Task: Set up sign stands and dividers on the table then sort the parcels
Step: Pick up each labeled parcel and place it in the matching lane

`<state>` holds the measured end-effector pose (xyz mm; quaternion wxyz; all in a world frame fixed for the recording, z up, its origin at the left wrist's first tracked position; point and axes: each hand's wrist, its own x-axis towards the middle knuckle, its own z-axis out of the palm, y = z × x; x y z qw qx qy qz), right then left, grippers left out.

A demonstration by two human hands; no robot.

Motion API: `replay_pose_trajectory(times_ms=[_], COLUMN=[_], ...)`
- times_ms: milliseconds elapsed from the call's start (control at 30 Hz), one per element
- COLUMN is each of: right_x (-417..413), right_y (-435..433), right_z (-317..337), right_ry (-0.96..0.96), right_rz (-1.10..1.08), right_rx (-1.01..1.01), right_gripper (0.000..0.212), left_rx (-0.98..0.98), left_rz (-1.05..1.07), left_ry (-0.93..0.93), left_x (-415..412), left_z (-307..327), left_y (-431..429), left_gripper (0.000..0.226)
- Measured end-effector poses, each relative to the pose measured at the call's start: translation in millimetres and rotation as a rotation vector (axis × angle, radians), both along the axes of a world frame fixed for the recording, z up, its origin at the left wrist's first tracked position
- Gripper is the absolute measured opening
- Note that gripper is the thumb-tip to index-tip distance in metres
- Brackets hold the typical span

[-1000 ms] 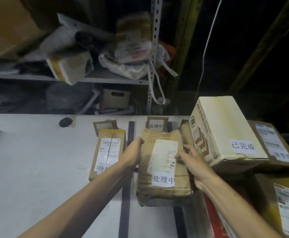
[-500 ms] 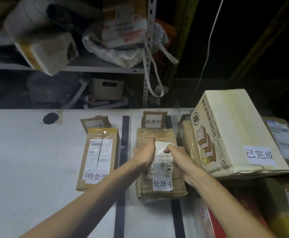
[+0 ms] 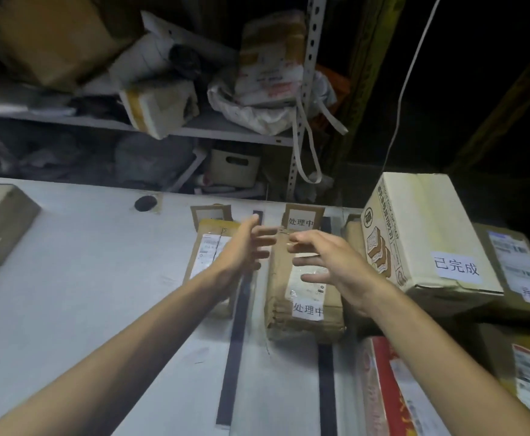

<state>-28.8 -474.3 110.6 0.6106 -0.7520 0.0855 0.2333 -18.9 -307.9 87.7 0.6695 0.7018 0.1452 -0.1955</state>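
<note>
A brown wrapped parcel (image 3: 304, 322) with a white label lies flat on the white table (image 3: 68, 294), between two dark divider strips (image 3: 235, 341). Behind it stands a small cardboard sign stand (image 3: 303, 217). My left hand (image 3: 245, 247) hovers above the parcel's left side, fingers spread, holding nothing. My right hand (image 3: 329, 262) hovers over its top, fingers apart and empty. A flat brown envelope parcel (image 3: 208, 247) lies left of the strip, partly hidden by my left arm, with another sign stand (image 3: 210, 212) behind it.
A large cream box (image 3: 421, 234) with a white label sits at the right, atop other parcels (image 3: 515, 265). A red-and-white box (image 3: 392, 388) lies at the near right. A brown box (image 3: 2, 221) rests at the table's left edge. Cluttered shelves (image 3: 219, 133) stand behind.
Both hands have let go of the brown wrapped parcel and lifted off it with fingers spread. The parcel now lies flat between the divider strips.
</note>
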Motion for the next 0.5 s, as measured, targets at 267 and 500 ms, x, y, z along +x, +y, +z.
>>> replay_pose_trajectory(times_ms=[267, 500], right_x=[-53, -114], right_y=[98, 243], right_z=[29, 52], right_ry=[-0.035, -0.057], right_rz=[0.336, 0.629], right_rx=[0.139, 0.151], right_gripper=[0.029, 0.016], left_rx=[-0.010, 0.074], left_rz=[0.340, 0.660], left_ry=[0.008, -0.053], left_x=[-132, -254], left_z=[41, 60], left_y=[118, 239], left_gripper=[0.050, 0.038])
